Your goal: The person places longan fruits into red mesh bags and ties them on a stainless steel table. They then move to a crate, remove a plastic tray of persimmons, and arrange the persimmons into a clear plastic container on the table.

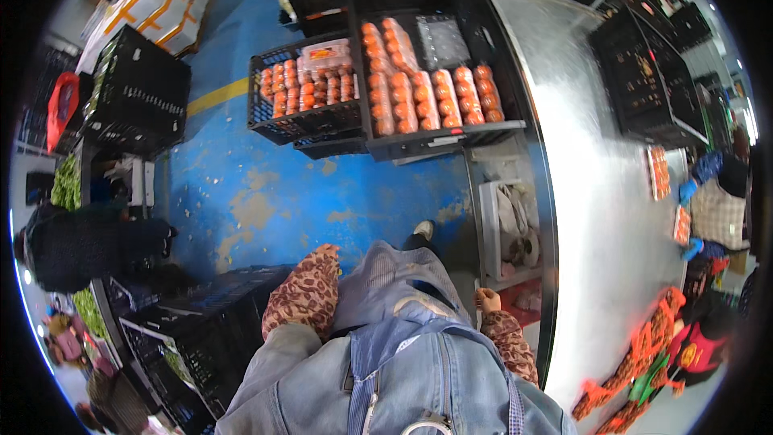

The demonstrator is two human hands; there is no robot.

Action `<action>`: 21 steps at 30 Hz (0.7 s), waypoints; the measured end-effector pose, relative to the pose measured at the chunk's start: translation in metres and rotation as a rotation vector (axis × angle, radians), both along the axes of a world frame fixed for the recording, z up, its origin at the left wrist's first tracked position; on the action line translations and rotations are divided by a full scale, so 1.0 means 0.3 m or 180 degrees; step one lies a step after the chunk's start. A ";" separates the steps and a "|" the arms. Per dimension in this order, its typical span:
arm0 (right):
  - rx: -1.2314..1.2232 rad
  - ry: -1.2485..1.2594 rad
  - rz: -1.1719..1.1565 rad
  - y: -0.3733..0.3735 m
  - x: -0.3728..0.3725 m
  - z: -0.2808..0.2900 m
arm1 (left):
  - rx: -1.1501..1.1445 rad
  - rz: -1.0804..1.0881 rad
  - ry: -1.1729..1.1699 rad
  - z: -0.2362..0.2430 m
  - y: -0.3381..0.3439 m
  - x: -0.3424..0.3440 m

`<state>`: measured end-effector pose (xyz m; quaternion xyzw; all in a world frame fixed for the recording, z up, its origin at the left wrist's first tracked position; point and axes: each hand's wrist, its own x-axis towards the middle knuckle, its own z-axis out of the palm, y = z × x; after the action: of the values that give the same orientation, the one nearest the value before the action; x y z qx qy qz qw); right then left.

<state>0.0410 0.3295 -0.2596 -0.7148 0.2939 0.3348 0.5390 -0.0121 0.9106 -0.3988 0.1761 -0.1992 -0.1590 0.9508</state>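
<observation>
My right hand (487, 300), fingers curled in, hangs beside the edge of the steel table; whatever it may hold is too small to make out. A brown patterned sleeve cover (302, 294) marks my left arm, and the left hand itself is hidden. Ahead of me, a large black crate (419, 143) contains clear packs of tomatoes (423, 101) in rows and a flat clear plastic package (441, 42). To its left, a smaller black crate (306, 125) bears more packed tomatoes (310, 89). Both crates are beyond my hands' reach.
The long steel table (596, 217) runs along my right, with a white bin (503, 274) beneath. Across it, a person in blue gloves (692, 250) handles tomato packs. Black crates (201, 330) stack at my left; another person (80, 246) stands beyond. The floor (322, 193) is blue.
</observation>
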 end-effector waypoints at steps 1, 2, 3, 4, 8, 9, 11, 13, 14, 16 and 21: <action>-0.0103 0.0110 0.0058 0.000 0.035 -0.005 | -0.0526 -0.0279 -0.0167 -0.019 0.005 -0.012; -0.0263 0.0263 0.0098 -0.002 0.078 -0.015 | -0.1037 -0.0554 -0.0356 -0.015 -0.004 -0.023; -0.0286 0.0337 0.0225 0.007 0.134 -0.026 | -0.0986 -0.0381 -0.0286 0.011 -0.011 -0.030; -0.0156 0.0268 0.0404 0.029 0.193 -0.044 | -0.0937 -0.0215 -0.0217 0.057 -0.027 -0.031; -0.0425 0.0221 0.1603 0.168 0.406 -0.088 | 0.3159 0.1197 0.3385 0.365 -0.077 -0.047; -0.0464 0.0201 0.2011 0.218 0.460 -0.093 | 0.3838 0.1538 0.4059 0.434 -0.107 -0.062; -0.0459 -0.0012 0.2847 0.355 0.559 -0.089 | 0.3933 0.1771 0.4507 0.510 -0.091 -0.076; -0.0197 -0.0441 0.3393 0.509 0.624 -0.068 | 0.3707 0.2042 0.4696 0.495 -0.046 -0.135; 0.0032 -0.0680 0.3498 0.592 0.645 -0.055 | 0.4049 0.2041 0.4527 0.465 -0.012 -0.195; 0.0421 -0.0858 0.3619 0.755 0.678 -0.030 | 0.4611 0.2060 0.3985 0.369 0.069 -0.341; 0.0703 -0.0314 0.3312 1.161 0.661 -0.022 | 0.4314 0.1578 0.4511 0.146 0.394 -0.515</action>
<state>0.2394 0.6779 -0.2661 -0.7200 -0.1621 0.5527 0.3871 -0.1665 1.0287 -0.3550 0.5804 0.5858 -0.1045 0.5559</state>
